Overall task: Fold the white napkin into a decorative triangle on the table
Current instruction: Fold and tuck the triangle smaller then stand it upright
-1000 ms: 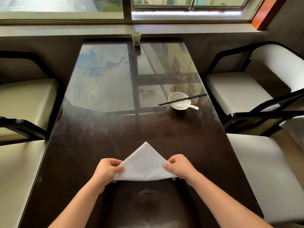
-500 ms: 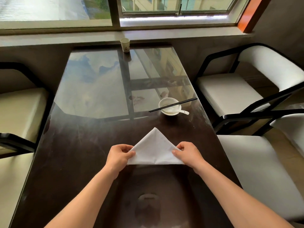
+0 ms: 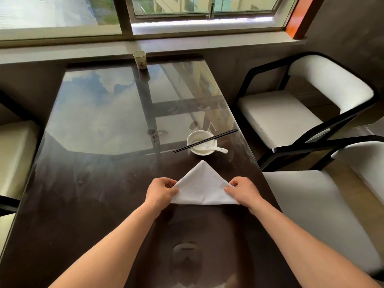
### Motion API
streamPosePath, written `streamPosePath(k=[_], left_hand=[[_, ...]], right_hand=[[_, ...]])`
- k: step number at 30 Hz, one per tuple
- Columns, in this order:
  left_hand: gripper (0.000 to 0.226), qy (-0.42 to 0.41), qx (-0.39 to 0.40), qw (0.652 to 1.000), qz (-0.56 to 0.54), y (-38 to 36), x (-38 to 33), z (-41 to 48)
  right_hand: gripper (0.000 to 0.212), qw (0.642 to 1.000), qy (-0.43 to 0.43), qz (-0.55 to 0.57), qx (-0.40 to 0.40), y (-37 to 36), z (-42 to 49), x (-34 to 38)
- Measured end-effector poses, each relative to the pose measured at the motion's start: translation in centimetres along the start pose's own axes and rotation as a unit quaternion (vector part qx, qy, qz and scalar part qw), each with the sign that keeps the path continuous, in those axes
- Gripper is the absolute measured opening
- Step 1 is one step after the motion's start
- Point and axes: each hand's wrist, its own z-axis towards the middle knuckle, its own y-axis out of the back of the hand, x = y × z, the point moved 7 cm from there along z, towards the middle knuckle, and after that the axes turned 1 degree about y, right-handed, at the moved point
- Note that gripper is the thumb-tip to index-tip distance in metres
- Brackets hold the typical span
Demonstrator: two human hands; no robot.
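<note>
The white napkin (image 3: 202, 186) is folded into a triangle and lies on the dark glossy table (image 3: 93, 204), its apex pointing away from me toward the bowl. My left hand (image 3: 160, 192) pinches the napkin's left corner. My right hand (image 3: 243, 191) pinches its right corner. The long base edge runs straight between the two hands, nearest me. Both corners are partly hidden under the fingers.
A white bowl (image 3: 197, 149) with a white spoon (image 3: 218, 149) and black chopsticks (image 3: 220, 135) across it sits just beyond the napkin's tip. A paper cup (image 3: 140, 59) stands at the table's far end. White-cushioned chairs (image 3: 291, 115) flank the right side, others the left.
The napkin and both hands have shifted forward and to the right on the table, closer to the bowl. The grip on both corners is unchanged.
</note>
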Motion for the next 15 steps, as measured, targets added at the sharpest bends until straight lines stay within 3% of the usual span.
streamPosePath(k=[15], left_hand=[[0.012,0.003,0.014,0.997,0.081,-2.8,-0.6,1.0]], right_hand=[[0.011,0.997,0.003,-0.074,-0.01,2.1,3.2,-0.9]])
